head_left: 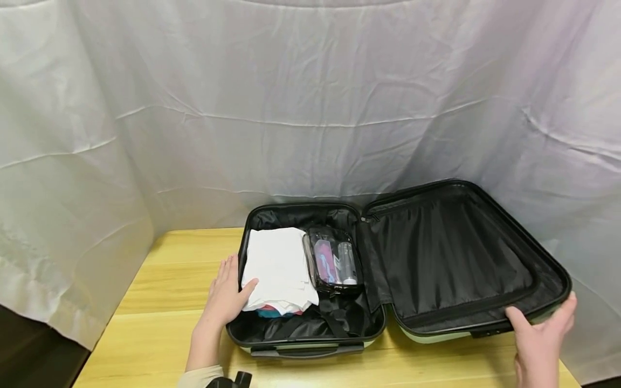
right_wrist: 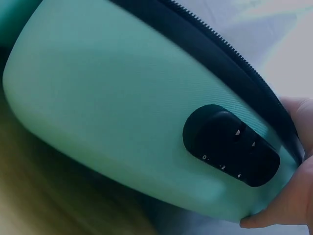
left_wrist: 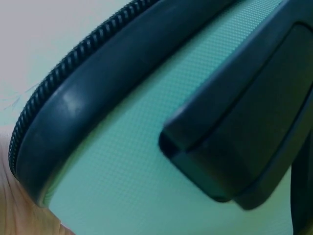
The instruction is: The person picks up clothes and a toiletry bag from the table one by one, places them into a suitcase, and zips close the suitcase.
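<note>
An open pale green suitcase [head_left: 291, 338] with black lining lies on the table. Its left half holds a stack of folded white clothes [head_left: 276, 261], with red and blue cloth showing underneath, beside a clear black-edged pouch [head_left: 326, 283] of toiletries. My left hand [head_left: 225, 299] rests on the left rim, fingers extended and thumb over the clothes. At the right, my right hand [head_left: 545, 337] grips the front corner of the suitcase lid [head_left: 451, 258], thumb on the rim; the lid is tilted, its outer end raised. The right wrist view shows a black combination lock [right_wrist: 230, 147] near that hand.
A wooden table [head_left: 160, 291] lies under the suitcase, with a grey-white curtain [head_left: 301, 108] behind and at both sides. The suitcase's carry handle [head_left: 307, 353] faces me, and a black zip runs along the rim in both wrist views.
</note>
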Action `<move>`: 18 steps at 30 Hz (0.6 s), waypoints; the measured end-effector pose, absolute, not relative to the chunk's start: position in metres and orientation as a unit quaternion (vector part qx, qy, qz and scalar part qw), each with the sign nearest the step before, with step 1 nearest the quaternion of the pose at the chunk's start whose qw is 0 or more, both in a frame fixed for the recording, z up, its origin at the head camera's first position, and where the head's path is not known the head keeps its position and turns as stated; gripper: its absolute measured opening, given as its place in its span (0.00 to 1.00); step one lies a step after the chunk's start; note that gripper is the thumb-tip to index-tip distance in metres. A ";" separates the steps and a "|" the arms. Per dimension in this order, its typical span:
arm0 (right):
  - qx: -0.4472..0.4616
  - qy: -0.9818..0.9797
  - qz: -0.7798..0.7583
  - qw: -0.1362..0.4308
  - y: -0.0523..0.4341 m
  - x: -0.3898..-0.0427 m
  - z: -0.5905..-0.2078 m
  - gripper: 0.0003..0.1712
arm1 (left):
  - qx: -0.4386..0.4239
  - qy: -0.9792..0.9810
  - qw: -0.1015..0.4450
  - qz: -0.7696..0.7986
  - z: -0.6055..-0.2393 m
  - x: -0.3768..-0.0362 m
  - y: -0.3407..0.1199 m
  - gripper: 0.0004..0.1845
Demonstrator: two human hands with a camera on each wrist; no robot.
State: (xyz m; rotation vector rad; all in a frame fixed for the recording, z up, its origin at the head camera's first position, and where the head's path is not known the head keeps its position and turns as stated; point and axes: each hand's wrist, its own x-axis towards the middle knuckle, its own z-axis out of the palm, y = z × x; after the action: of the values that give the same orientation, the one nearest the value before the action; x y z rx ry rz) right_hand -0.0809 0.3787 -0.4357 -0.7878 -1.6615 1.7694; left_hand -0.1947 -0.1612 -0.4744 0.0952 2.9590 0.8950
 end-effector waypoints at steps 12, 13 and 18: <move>-0.184 -0.636 0.653 0.368 0.361 -0.082 -0.402 0.66 | 0.034 0.955 0.014 0.295 -0.476 -0.194 -0.161 0.49; -0.185 -0.642 0.648 0.366 0.359 -0.082 -0.398 0.65 | 0.034 0.955 0.013 0.295 -0.476 -0.194 -0.161 0.49; -0.204 -0.698 0.594 0.345 0.349 -0.081 -0.382 0.65 | 0.034 0.953 0.009 0.299 -0.476 -0.192 -0.160 0.49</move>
State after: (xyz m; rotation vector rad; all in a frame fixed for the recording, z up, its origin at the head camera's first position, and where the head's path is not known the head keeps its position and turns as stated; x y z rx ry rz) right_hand -0.0812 0.3495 -0.3823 -0.5289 -1.8114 1.5427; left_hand -0.1925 -0.1602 -0.4760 0.1076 2.9782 0.9351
